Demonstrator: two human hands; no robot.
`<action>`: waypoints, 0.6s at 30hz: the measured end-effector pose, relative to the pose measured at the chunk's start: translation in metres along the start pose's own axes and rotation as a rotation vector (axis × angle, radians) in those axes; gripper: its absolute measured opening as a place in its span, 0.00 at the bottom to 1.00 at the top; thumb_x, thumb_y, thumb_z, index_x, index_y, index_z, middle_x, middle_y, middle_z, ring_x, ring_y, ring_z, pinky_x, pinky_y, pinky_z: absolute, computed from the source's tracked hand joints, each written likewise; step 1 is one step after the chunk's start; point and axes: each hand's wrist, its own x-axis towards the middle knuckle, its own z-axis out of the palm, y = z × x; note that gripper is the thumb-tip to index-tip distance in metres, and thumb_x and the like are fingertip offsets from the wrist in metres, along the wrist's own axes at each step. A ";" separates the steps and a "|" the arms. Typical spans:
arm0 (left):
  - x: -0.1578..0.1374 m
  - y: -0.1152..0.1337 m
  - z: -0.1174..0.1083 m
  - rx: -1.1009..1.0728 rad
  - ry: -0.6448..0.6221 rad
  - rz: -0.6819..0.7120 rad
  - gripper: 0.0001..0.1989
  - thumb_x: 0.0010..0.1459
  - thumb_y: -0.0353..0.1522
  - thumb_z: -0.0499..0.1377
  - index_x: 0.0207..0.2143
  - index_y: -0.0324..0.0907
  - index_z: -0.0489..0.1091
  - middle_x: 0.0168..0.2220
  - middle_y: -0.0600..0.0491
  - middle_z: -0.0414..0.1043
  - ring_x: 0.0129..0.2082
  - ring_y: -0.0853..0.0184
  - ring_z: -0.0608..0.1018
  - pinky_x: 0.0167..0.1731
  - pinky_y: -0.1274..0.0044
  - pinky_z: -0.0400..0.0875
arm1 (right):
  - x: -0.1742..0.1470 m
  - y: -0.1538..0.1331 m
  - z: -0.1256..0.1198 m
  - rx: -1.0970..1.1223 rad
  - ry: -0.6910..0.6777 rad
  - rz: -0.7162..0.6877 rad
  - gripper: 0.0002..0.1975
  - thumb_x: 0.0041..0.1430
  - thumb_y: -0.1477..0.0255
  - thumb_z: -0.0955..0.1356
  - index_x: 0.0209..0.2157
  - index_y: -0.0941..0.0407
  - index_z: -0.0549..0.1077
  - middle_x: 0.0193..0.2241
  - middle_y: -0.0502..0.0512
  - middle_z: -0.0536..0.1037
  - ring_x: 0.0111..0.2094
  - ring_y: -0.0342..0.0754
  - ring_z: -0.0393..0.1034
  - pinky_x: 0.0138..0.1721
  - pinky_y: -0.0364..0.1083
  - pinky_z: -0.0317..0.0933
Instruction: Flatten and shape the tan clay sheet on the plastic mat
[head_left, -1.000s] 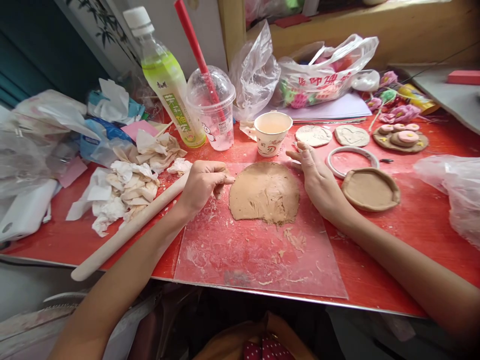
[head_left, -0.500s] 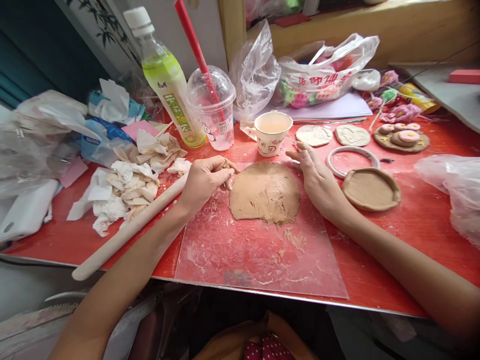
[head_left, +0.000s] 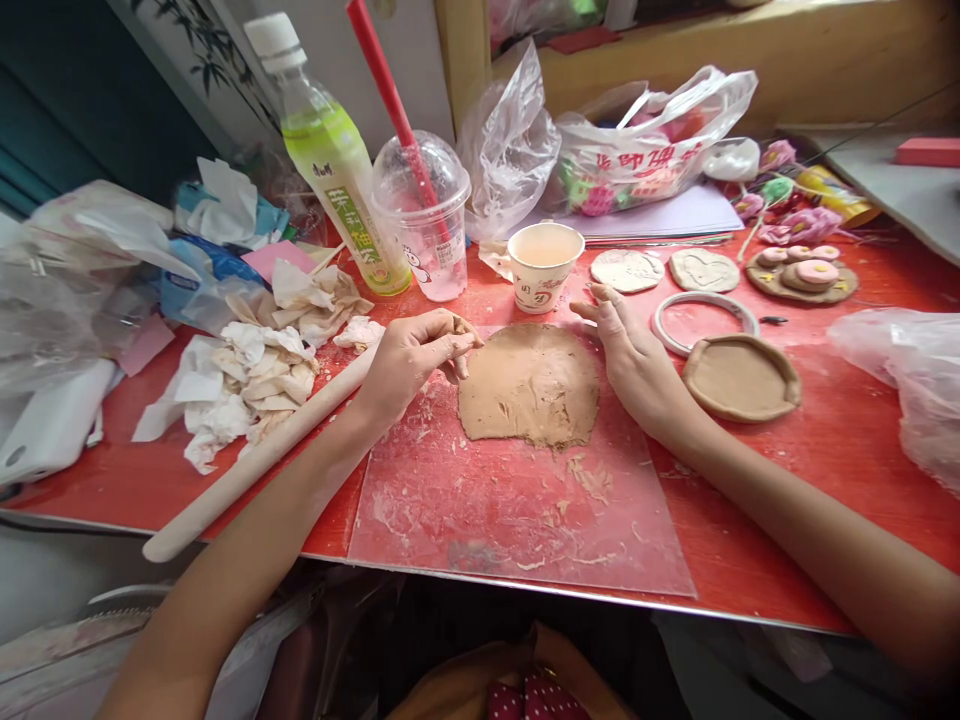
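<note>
At the frame's center, we are curling our left hand beside one flat, rough-edged clay slab, any pinch impossible to tell, and are keeping our right hand loosely open opposite; two pale, rounded discs are lying upper right.
</note>
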 end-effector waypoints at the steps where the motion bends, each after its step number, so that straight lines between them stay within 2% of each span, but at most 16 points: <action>1: 0.000 0.000 0.000 0.005 -0.008 0.000 0.10 0.51 0.29 0.57 0.18 0.36 0.66 0.26 0.52 0.70 0.21 0.77 0.70 0.21 0.83 0.67 | 0.000 0.000 0.000 0.001 0.000 -0.001 0.30 0.60 0.50 0.52 0.58 0.49 0.55 0.58 0.56 0.63 0.61 0.51 0.52 0.62 0.58 0.47; 5: 0.002 -0.002 0.002 -0.003 0.008 -0.016 0.10 0.51 0.31 0.59 0.20 0.37 0.64 0.24 0.54 0.68 0.21 0.76 0.70 0.21 0.83 0.68 | 0.000 0.001 0.000 -0.008 0.003 -0.023 0.30 0.59 0.48 0.51 0.58 0.48 0.56 0.59 0.55 0.63 0.62 0.52 0.51 0.61 0.60 0.48; 10: 0.003 -0.005 0.002 -0.027 0.032 0.009 0.14 0.48 0.35 0.63 0.22 0.38 0.61 0.31 0.54 0.69 0.22 0.77 0.70 0.20 0.83 0.68 | 0.001 0.002 0.000 -0.027 0.005 -0.030 0.30 0.60 0.49 0.51 0.58 0.48 0.56 0.59 0.55 0.62 0.63 0.52 0.49 0.61 0.60 0.48; 14: 0.000 -0.002 0.001 0.009 -0.008 0.008 0.09 0.53 0.36 0.58 0.26 0.39 0.66 0.33 0.53 0.69 0.23 0.77 0.70 0.22 0.83 0.68 | 0.001 0.002 0.000 -0.029 0.000 -0.020 0.29 0.61 0.50 0.51 0.58 0.49 0.55 0.57 0.55 0.64 0.62 0.51 0.50 0.62 0.60 0.46; 18: -0.001 -0.002 0.000 0.058 -0.008 0.038 0.12 0.55 0.34 0.55 0.21 0.38 0.68 0.28 0.52 0.67 0.25 0.75 0.70 0.22 0.83 0.67 | 0.000 0.002 0.000 -0.029 0.004 -0.011 0.29 0.61 0.50 0.51 0.58 0.49 0.56 0.61 0.54 0.59 0.63 0.51 0.48 0.61 0.59 0.48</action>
